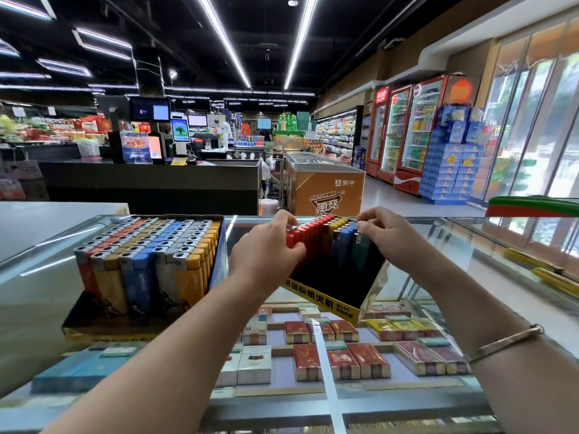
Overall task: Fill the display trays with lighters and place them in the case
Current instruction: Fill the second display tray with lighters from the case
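Glass counter top carries everything. At far left a full display tray stands packed with lighters in orange, yellow, blue and grey rows. Next, the left hand curls its fingers round the red lighters at the left end of a second, black tray (only its back row is filled). At its right end the right hand pinches a teal lighter. Cigarette packs lie below the glass.
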